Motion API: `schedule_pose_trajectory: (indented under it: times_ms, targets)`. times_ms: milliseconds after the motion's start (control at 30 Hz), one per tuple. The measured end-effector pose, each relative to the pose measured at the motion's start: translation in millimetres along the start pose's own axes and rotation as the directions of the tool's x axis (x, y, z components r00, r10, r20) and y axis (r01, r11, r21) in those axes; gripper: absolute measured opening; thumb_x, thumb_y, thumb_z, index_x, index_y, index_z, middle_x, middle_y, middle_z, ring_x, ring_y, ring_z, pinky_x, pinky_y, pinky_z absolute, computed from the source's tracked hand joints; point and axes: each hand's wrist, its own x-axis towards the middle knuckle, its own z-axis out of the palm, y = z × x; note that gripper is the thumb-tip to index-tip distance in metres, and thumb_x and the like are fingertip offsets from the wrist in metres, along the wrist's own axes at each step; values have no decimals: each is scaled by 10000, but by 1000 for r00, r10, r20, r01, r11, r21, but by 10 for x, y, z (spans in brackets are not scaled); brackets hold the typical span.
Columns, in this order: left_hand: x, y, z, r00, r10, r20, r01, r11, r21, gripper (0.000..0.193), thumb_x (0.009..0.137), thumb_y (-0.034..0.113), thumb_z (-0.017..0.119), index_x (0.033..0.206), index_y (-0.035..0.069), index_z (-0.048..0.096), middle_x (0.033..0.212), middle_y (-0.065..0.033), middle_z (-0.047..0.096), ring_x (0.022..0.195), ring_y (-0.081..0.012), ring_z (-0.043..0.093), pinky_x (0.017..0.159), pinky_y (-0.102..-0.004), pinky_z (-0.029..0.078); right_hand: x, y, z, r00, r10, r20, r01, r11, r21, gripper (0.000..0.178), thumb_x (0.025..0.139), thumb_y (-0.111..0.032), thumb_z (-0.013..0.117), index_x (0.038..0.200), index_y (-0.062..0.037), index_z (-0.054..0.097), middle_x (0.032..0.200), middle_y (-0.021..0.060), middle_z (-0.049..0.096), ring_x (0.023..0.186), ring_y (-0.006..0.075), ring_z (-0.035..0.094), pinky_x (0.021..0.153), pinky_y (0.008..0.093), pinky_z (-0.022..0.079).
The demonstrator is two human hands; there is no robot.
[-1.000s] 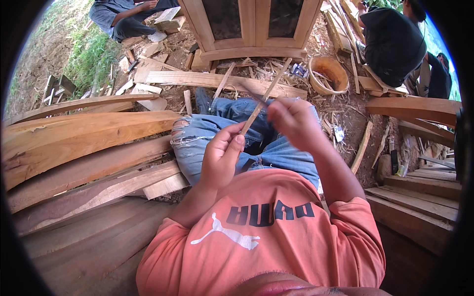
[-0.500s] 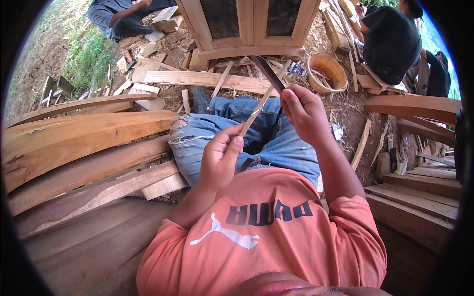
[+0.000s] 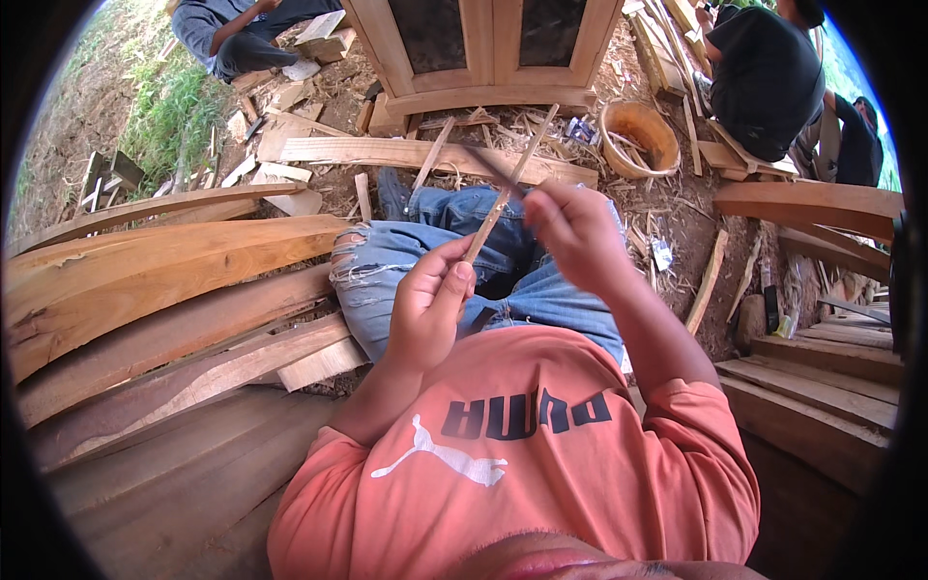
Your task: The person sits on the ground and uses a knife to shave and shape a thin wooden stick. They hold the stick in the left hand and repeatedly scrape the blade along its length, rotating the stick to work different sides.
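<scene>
My left hand (image 3: 430,304) pinches the near end of a thin wooden stick (image 3: 493,220), which slants up and away to the right over my lap. In my right hand (image 3: 578,232) is a knife with a dark blade (image 3: 495,167); its handle is hidden in my closed fingers. The blade lies across the stick around its middle and is a little blurred. Pale shaved patches show on the stick just beyond my left fingers. Below both hands are my legs in torn blue jeans (image 3: 387,275).
A wooden cabinet (image 3: 488,100) stands ahead. Beside it sits a yellowish bucket (image 3: 667,159) with scraps inside. A long plank (image 3: 377,153) lies among shavings. Stacked boards (image 3: 174,275) fill the left, more timber (image 3: 812,387) the right. Other people (image 3: 764,87) sit at the far right and far left.
My right hand has moved left and toward me, bringing the knife down along the stick. The stick's far end shows more clearly; my left hand has barely moved.
</scene>
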Motion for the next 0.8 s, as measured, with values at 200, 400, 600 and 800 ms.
schedule_pose_trajectory:
  times_ms: [200,400,600,800]
  targets:
    - [0,12,-5,1000,-23,8,23,1000,-12,394,1134,237,556,1456,10,582,856,19,558,575,23,351,498,-158,259,59,70,-44,995,40,-96,-36,998,46,321,1111,-196,567,867,-6,654,651,22,556,602,116,505,589,303,430]
    - [8,14,-22,1000,-18,18,19,1000,-8,392,1134,227,555,1460,10,580,860,18,560,576,23,351,501,-157,261,75,-8,-116,989,124,-74,-123,992,24,258,1079,-204,602,949,2,688,685,157,629,635,286,616,651,407,492]
    - [-5,7,-46,1000,6,-1,-6,1000,5,374,1130,184,557,1447,-10,599,895,25,589,706,-2,437,607,-169,359,53,-2,-85,998,42,-50,-43,999,-21,264,1086,-207,599,920,-19,678,683,88,599,626,194,558,622,361,464]
    - [-10,32,-17,996,73,-43,-67,989,133,349,1123,140,562,1419,-36,621,927,21,614,831,-49,517,761,-211,458,29,14,-19,997,-66,-29,64,996,-56,253,1072,-192,617,892,-23,675,686,83,597,605,198,532,620,347,463]
